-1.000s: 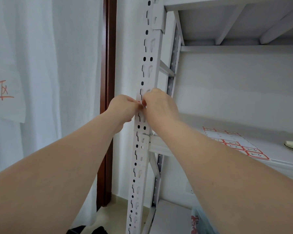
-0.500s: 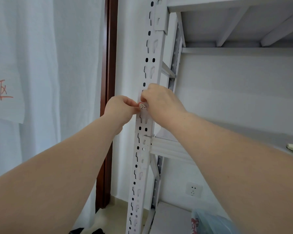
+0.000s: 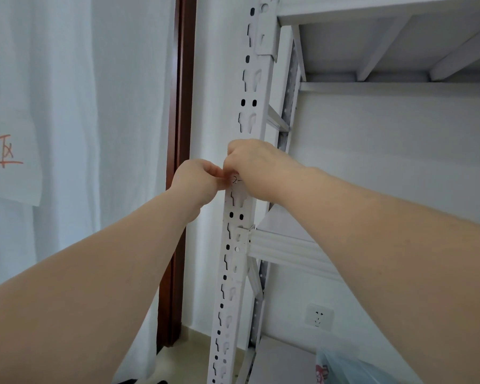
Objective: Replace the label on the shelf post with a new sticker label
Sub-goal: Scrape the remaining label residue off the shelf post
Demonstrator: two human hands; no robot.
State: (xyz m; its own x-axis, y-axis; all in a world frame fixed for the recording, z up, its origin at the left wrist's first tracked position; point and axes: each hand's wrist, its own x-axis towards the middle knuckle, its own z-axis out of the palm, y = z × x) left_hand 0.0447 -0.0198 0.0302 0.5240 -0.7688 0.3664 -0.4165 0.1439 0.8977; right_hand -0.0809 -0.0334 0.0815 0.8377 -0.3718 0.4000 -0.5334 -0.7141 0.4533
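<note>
The white slotted shelf post (image 3: 244,112) stood upright, leaning slightly in view. A small white label (image 3: 235,179) with a red edge and dark handwritten marks lay on its front face, mostly hidden by fingers.

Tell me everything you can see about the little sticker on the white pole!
The sticker is small and white, with a thin red edge and dark handwriting like "2-". Only a sliver shows. It looks like paper and sits on the front of the shelf post, above the beam joint. The left hand pinches its left end, and the right hand covers the rest.
</note>
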